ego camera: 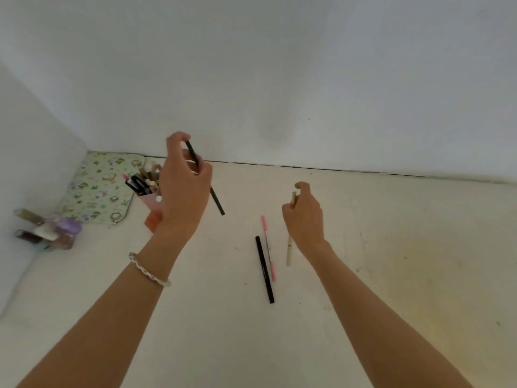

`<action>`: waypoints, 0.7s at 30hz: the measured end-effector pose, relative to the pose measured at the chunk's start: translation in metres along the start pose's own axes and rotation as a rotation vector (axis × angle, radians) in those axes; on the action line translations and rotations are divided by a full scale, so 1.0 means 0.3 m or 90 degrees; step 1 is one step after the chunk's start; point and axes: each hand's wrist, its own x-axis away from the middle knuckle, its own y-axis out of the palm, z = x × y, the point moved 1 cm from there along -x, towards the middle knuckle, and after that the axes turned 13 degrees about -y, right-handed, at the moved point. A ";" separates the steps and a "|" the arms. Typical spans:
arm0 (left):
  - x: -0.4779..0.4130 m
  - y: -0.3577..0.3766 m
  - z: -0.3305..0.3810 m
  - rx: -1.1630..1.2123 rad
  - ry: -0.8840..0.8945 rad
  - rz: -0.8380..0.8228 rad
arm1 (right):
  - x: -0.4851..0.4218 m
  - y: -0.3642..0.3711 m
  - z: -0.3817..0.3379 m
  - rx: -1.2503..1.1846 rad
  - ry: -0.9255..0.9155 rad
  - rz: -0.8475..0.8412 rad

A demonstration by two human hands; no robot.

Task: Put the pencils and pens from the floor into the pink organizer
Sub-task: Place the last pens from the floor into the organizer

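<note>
My left hand (pixel 183 189) is raised above the floor and grips a long dark pencil (pixel 216 201), which slants down to the right. Just left of and behind that hand stands the pink organizer (pixel 151 204), holding several pens and pencils; the hand partly hides it. My right hand (pixel 305 217) holds a cream pen (pixel 289 252) upright, its lower end near the floor. Between my hands a black pen (pixel 264 269) and a thin pink pen (pixel 268 247) lie side by side on the floor.
A green patterned cloth (pixel 98 189) lies in the corner behind the organizer. A cluster of small bottles (pixel 49 231) stands by the left wall. White walls (pixel 279 79) close off the back and left. The pale floor (pixel 405 247) extends to the right.
</note>
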 end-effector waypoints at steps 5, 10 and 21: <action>-0.113 -0.185 -0.060 0.042 0.054 0.129 | -0.078 -0.020 -0.175 -0.202 -0.057 0.151; -0.112 -0.172 -0.174 -0.138 0.061 0.036 | -0.064 0.027 -0.297 -0.272 -0.127 0.180; -0.115 -0.273 -0.182 -0.230 0.199 0.186 | -0.064 0.169 -0.558 -0.385 -0.283 0.220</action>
